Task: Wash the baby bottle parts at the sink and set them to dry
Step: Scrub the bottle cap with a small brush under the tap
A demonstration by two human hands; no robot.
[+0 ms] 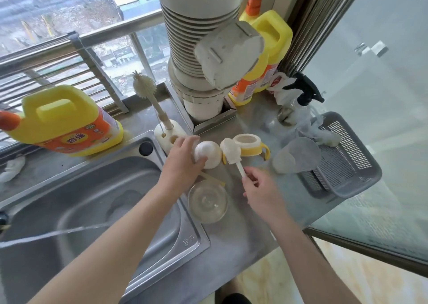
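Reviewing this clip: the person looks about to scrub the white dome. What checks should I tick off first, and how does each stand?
1. Left hand has a grip on the white dome: ok.
2. Right hand pinches the sponge brush by its handle: ok.
3. Water stream runs into the sink: ok.
4. Dome held over the sink: not ok, it is above the counter.
5. Soap on the brush: cannot tell.
6. Grey basket close by for drying: ok.

Daylight enters through a wide window (58, 7) crossed by a metal railing (104, 34). Stainless-steel desk (243, 229) with inset sink (81, 188) runs beneath it. White ribbed drain pipe (194, 25) rises in the corner. Frosted glass panel (382, 141) at right; pale marbled floor (347, 269) below.
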